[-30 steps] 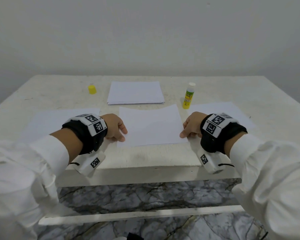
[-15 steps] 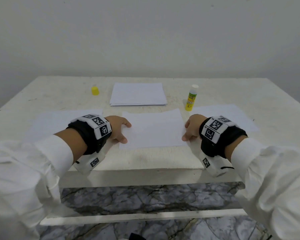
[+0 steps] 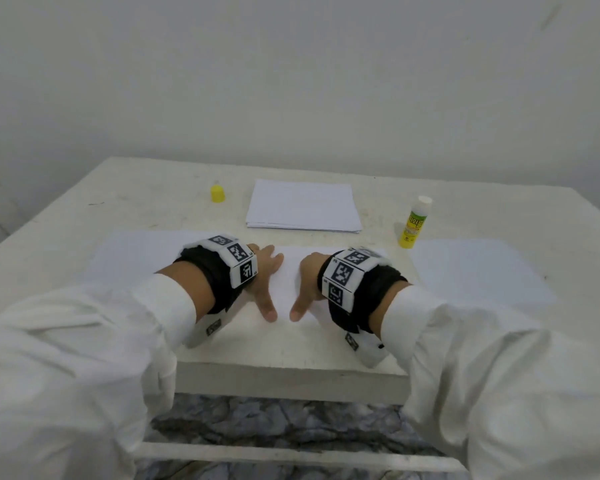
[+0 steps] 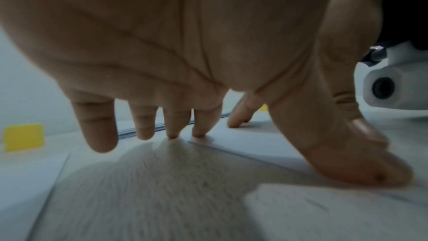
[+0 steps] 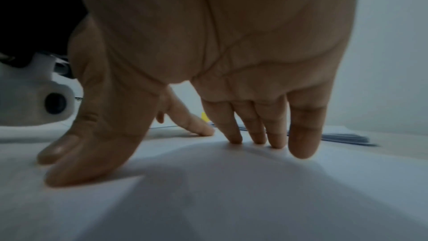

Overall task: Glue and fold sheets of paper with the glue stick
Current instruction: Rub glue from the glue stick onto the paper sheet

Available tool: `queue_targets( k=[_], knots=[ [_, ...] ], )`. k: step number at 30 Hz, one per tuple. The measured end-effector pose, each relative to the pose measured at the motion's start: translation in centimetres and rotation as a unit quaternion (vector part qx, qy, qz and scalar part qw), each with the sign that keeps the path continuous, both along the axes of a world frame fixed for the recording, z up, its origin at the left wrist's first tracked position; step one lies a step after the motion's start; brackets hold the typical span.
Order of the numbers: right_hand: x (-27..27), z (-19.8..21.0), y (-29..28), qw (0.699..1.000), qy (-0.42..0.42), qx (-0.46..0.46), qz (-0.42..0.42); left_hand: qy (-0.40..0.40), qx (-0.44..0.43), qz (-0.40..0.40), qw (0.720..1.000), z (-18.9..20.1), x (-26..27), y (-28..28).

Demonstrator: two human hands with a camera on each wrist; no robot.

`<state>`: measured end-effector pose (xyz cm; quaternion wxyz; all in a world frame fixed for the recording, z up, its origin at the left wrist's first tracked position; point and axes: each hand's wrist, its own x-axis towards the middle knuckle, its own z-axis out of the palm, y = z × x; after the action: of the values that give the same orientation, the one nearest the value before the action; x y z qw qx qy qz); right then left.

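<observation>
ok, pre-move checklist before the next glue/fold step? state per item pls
1. Left hand on the centre sheet: ok, thumb and fingertips spread and touching it.
2. Right hand on the same sheet: ok, thumb and fingers pressing down.
3. Glue stick reachable: ok, upright on the table, right of the paper stack, untouched.
4. Glue stick uncapped: ok, white tip bare; yellow cap sits left of the stack.
5. Glue already on the sheet: cannot tell.
6. Sheet folded and flat: cannot tell, hands cover most of it.
</observation>
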<state>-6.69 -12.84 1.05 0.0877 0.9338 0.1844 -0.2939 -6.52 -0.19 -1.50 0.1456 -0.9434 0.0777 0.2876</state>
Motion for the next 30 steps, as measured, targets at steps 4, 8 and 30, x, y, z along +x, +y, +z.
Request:
queue_targets(
  k=[4, 8, 30],
  knots=[
    [0.3, -1.4, 1.3, 0.999, -0.024, -0.011, 0.024, 0.0, 0.004, -0.002, 1.0, -0.3, 0.4, -0.1],
    [1.2, -1.1, -2.9, 0.999, -0.021, -0.024, 0.01, 0.01, -0.008, -0.001, 1.0, 0.2, 0.3, -0.4],
    [4.5, -3.3, -12.0, 0.989, -0.057, -0.126, -0.055, -0.015, -0.087, -0.04, 0.995, -0.4, 2.5, -11.8]
  ],
)
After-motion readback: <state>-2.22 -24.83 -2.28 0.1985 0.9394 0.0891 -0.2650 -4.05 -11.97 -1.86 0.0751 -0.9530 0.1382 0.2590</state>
